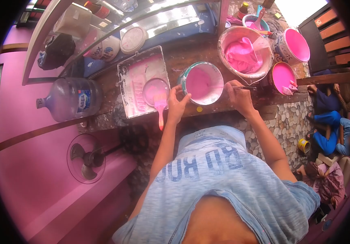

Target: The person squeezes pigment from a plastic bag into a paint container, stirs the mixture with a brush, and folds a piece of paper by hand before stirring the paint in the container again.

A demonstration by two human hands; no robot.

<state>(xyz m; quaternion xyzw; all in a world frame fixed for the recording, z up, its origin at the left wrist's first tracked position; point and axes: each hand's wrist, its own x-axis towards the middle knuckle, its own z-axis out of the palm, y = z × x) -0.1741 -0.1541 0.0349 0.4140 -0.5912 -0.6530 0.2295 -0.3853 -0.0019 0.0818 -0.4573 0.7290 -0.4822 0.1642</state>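
Note:
A teal-sided paint can [217, 96] with pink paint inside stands near the front edge of the wooden table. My left hand [178, 105] grips its left side, thumb near the rim. At the can's right, my right hand [241, 99] is closed, with a slim brush [247, 88] at its fingers; part of the handle is hidden. Left of the can, a paint-smeared tray [123, 87] holds a round lid [150, 86]. A pink-coated paintbrush [160, 112] lies across the lid and tray edge, beside my left wrist.
A bucket [226, 49] holding pink cloth stands behind, with pink paint buckets [283, 46] to its right. A water jug [71, 99] lies at left, near a glass cabinet [40, 44]. A fan [87, 159] stands below. Several people [327, 134] sit at far right.

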